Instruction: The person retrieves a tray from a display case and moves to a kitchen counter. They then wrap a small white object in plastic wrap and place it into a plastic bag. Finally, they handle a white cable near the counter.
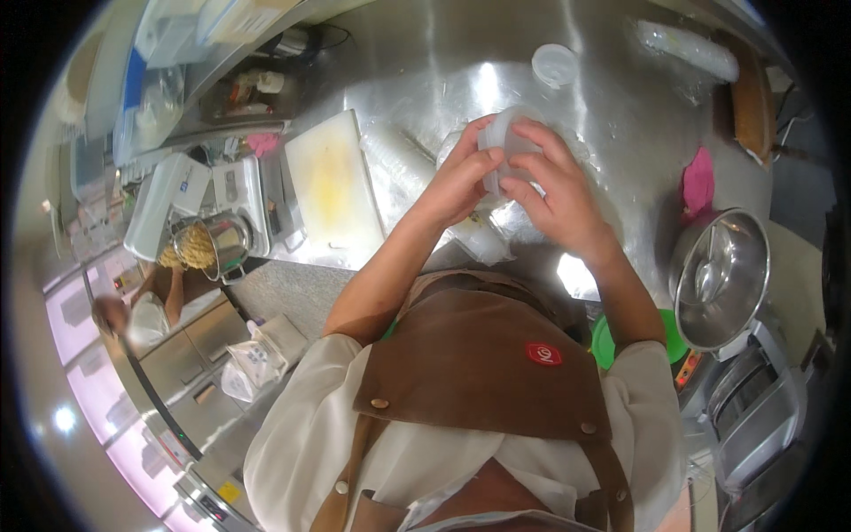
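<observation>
My left hand [462,174] and my right hand [555,183] meet above the steel worktable around a translucent plastic tub [502,141]. Ridged rims show along the tub's left side, under my left fingers; whether it is one tub or several nested together I cannot tell. The fingers of my right hand press on its right side. Beneath my hands lie clear plastic wrapping [482,236] and a long plastic-wrapped stack [402,156]. A round translucent lid [555,65] rests farther back on the steel.
A stained white cutting board [329,183] lies left, beside a kitchen scale [239,189] and a steel pot [229,243]. To the right are a pink cloth [698,179], a large steel bowl [721,279] and a wrapped stack [688,50]. Another person [149,319] works far left.
</observation>
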A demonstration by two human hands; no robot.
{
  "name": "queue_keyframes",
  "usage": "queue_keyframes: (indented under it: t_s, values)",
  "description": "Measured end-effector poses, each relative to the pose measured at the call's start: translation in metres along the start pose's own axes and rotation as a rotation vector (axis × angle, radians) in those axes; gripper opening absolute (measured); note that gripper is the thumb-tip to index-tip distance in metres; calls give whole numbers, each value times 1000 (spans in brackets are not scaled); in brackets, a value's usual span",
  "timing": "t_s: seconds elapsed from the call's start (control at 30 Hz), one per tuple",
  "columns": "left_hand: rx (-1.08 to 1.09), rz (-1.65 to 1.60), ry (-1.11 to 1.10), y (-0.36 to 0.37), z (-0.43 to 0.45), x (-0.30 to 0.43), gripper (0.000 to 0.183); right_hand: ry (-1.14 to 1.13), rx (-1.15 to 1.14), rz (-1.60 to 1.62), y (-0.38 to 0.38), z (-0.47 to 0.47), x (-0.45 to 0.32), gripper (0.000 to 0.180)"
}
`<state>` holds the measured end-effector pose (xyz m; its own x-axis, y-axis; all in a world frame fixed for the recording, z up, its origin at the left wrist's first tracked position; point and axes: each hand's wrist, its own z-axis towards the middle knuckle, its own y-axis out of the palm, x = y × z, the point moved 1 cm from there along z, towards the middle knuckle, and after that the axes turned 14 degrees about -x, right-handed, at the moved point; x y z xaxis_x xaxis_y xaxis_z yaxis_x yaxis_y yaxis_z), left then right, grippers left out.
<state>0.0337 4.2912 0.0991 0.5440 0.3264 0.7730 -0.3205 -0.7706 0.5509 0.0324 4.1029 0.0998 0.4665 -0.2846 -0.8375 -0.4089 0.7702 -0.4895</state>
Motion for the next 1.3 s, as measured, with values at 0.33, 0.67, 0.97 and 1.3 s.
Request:
queue_keyframes:
  t_s: [0.33, 0.67, 0.97, 1.3]
  values:
    - [-112, -156, 169, 1, -26, 0, 68, 23, 88, 238, 30, -7, -40, 19]
    - [-124, 10, 112, -11, -30, -5, 88, 96, 23, 417, 40, -9, -52, 20]
    - [-371, 46, -221, -13, -50, -12, 95, 111, -329, 113, -4, -1, -54, 60]
    - [-155, -97, -205, -17, -51, -40, 105, 493, -366, 505, -5, -8, 10, 33]
